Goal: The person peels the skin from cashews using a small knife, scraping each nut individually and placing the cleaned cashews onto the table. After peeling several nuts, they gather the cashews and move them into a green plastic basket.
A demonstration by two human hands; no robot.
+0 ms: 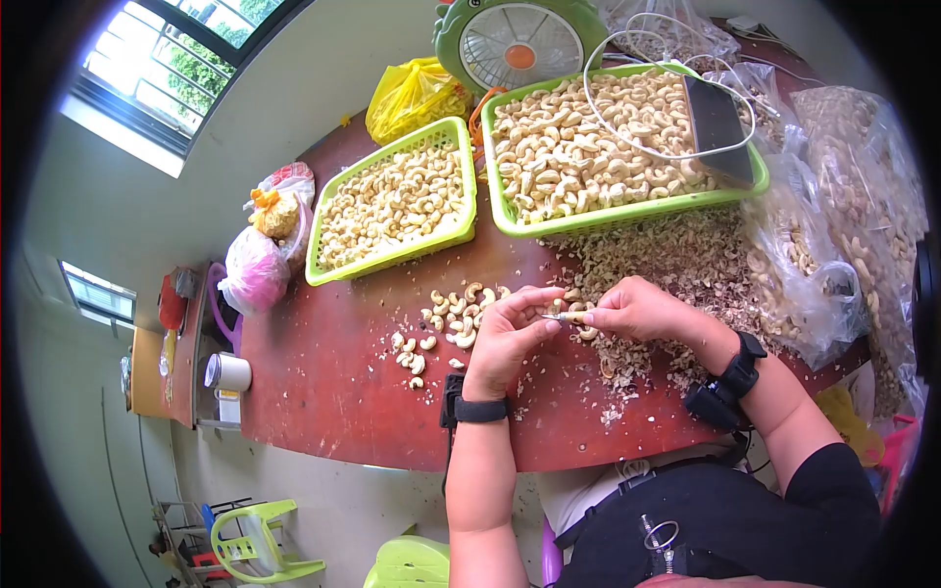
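My left hand (507,338) and my right hand (637,309) meet over the red table (323,382), fingertips pinched together on a cashew nut (573,316); a thin blade-like tool (549,317) seems to lie between them. A small pile of peeled cashews (446,323) lies just left of my left hand. Under and behind my right hand spreads a heap of cashew skins and scraps (676,265). Both wrists carry black bands.
Two green baskets of cashews stand behind: a small one (392,201) and a large one (613,137) with a dark scoop (720,127). Clear bags of nuts (843,216) crowd the right. A green fan (520,39), yellow bag (412,93), pink bag (255,269), white cup (227,372).
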